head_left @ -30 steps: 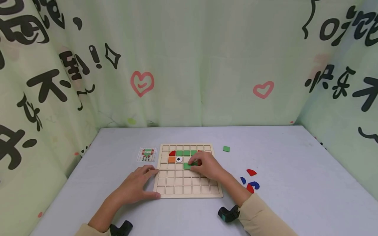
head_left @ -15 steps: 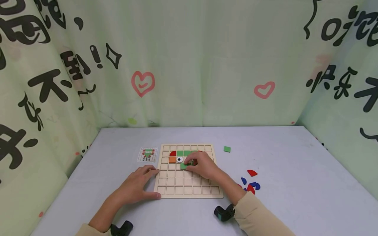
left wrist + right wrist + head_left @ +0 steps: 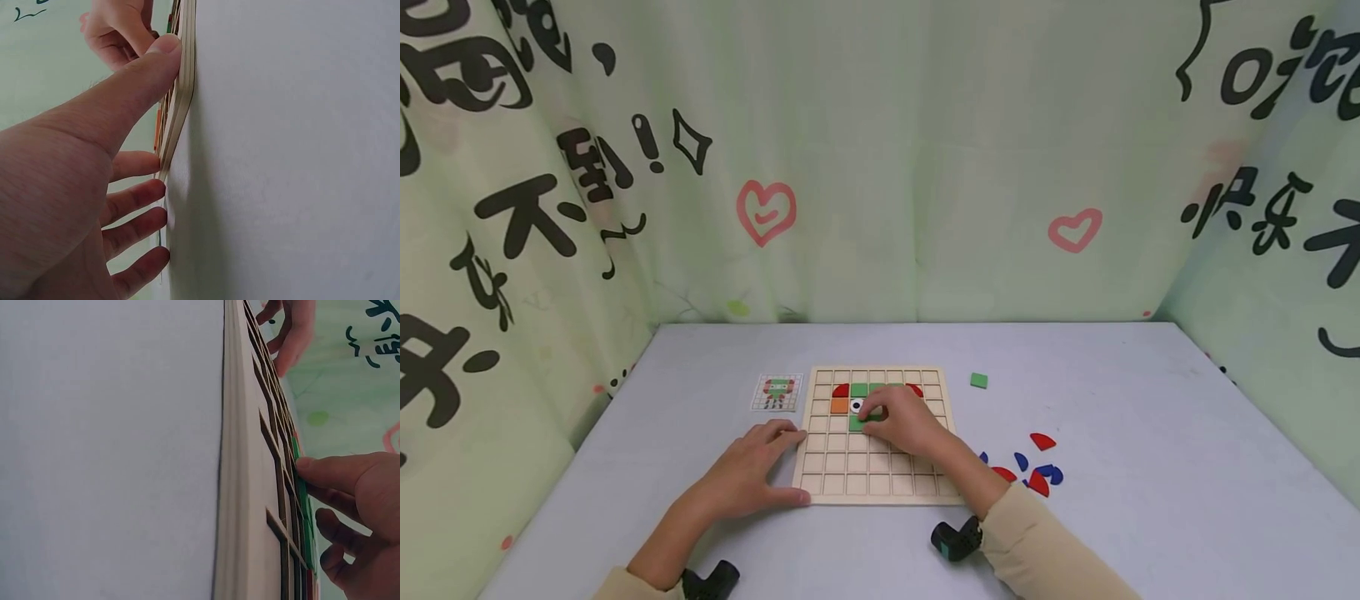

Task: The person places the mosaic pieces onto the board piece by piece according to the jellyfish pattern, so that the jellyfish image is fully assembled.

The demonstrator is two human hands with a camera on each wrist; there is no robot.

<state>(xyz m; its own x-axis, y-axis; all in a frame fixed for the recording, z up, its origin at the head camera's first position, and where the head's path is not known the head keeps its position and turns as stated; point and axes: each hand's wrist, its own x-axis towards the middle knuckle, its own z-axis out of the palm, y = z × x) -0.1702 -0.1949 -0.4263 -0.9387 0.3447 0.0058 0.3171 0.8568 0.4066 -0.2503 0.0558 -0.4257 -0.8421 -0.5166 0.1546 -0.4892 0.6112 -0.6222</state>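
Pale green curtain [image 3: 850,167] is hanging at twelve o'clock behind the white table [image 3: 1112,417], where a wooden grid board [image 3: 853,485] is lying. Between the board's eight and nine o'clock, the left hand [image 3: 748,467] is spreading, touching the edge; the right hand [image 3: 901,421] is pinching over the middle. A pattern card [image 3: 777,392] is lying at ten. Pinched, the green piece [image 3: 855,424] is sitting just ten-o'clock-ward of centre. Red pieces [image 3: 1042,442] are lying past three, a lone green tile [image 3: 979,381] at two, and small blue pieces [image 3: 1021,462] past three.
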